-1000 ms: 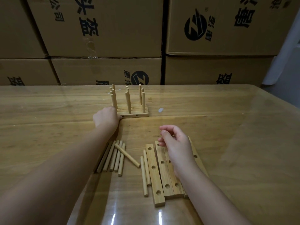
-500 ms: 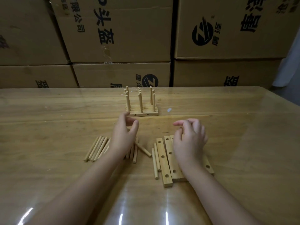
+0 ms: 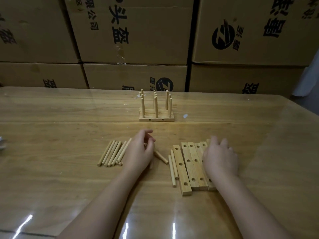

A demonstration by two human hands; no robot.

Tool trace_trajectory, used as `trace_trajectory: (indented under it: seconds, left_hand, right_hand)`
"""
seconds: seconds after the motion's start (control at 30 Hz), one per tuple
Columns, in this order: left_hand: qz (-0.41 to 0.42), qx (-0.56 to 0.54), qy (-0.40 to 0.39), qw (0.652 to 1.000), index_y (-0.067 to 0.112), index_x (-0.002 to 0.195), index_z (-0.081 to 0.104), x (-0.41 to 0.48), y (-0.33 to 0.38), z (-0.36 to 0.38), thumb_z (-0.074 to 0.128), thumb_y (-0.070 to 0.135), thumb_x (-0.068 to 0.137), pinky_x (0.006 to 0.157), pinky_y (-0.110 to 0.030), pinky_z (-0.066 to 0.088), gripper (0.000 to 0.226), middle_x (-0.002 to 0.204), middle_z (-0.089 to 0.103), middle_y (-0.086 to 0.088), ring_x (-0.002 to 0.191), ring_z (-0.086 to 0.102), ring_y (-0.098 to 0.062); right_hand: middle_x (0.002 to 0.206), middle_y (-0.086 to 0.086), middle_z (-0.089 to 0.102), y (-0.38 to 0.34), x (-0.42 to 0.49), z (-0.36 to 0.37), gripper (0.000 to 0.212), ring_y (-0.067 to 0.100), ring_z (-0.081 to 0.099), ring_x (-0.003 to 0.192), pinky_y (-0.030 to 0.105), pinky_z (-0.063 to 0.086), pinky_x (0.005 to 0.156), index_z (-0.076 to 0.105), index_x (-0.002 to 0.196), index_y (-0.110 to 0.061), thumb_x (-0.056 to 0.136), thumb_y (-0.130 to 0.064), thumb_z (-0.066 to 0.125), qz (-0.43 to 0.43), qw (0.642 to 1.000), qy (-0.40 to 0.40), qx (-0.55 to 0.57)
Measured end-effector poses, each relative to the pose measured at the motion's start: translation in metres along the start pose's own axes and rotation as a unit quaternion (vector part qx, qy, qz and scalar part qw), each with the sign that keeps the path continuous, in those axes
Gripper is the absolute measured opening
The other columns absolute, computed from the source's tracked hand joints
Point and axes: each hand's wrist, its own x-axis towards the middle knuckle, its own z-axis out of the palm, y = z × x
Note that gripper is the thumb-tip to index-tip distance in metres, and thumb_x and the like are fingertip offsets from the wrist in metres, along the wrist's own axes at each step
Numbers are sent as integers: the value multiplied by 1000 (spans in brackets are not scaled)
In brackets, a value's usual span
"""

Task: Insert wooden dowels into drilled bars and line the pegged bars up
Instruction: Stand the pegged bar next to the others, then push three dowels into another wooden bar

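1. Left hand: sits over the loose dowels, fingers loosely curled. We can't tell if it pinches one, since the underside is hidden.
2. Right hand: palm down on the drilled bars, fingers bent over their far ends. Gripping or just resting, we can't tell.
3. Pegged bars: lined up further back on the table, pegs upright, well apart from both hands.
4. Slanted dowel lies btwn left hand & bars.
5. Handling, our guess: dowels are light, stiff and round, so they'll prob. roll on the glossy top. We'd pinch them mid-shaft w/ thumb + fingers.
6. Bars look rigid & flat. We'd take one by its long edges near the middle, holes up, and pin it down while pushing a peg in.
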Motion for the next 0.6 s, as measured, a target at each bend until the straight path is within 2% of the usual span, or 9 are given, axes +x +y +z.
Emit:
trace_trajectory:
  seconds: [0.07,0.13,0.2,0.27,0.33,0.37,0.43,0.53,0.6]
  left_hand:
    - [41,32,-25,998,26,121,53,-3,4,2,51,22,95,78,-26,53,27,92,60,18,87,58,-1]
    - [67,42,-35,996,25,119,55,-5,6,2,51,22,94,77,-27,52,26,92,61,17,86,58,-2]
    - [79,38,-34,996,25,118,57,-6,6,2,51,21,94,76,-26,52,24,93,61,15,85,58,-3]
    - [78,31,-37,996,25,116,58,-6,6,2,51,22,95,76,-26,52,22,93,62,14,85,58,-2]
    - [64,25,-44,997,27,114,58,-6,6,4,51,24,95,76,-26,53,20,92,63,15,84,59,0]
    - [52,18,-48,997,28,113,58,-6,5,4,51,25,95,75,-27,54,19,90,63,15,83,59,0]
    - [34,2,-54,998,29,111,58,-5,4,3,51,26,95,75,-30,55,18,87,63,14,80,60,0]
    - [51,-13,-66,996,30,107,59,-7,5,3,52,27,94,74,-34,55,15,85,64,11,80,62,-4]
    - [79,-20,-77,994,29,103,60,-8,6,4,53,26,93,74,-35,54,12,85,65,11,80,62,-5]
  right_hand:
    - [126,13,42,2,2,0,46,28,54,96,39,49,85,32,137,-18,93,-13,45,10,1000,-2,30]
    - [126,13,41,4,4,-1,48,27,56,91,41,51,82,30,140,-19,95,-16,46,16,998,10,66]
    - [125,12,43,4,4,-3,48,25,57,86,41,53,76,32,141,-19,96,-21,46,11,992,59,111]
    - [124,7,43,4,5,-7,45,16,56,80,33,54,65,37,138,-19,95,-24,47,-27,974,125,186]
    - [122,-2,43,0,3,-9,41,1,50,78,16,45,61,42,134,-20,94,-25,49,-88,943,165,276]
    - [120,-6,43,-2,1,-10,40,-5,49,82,11,41,61,44,133,-20,94,-25,50,-111,925,173,321]
    - [115,-10,45,-7,-5,-9,37,-14,47,92,9,42,63,47,130,-22,93,-25,50,-143,889,184,394]
    - [111,-15,54,-18,-15,-11,32,-3,57,100,13,50,75,45,122,-38,93,-25,49,-149,824,150,526]
    - [105,-16,62,-25,-18,-12,33,1,64,97,11,51,72,45,114,-46,95,-20,49,-121,763,98,627]
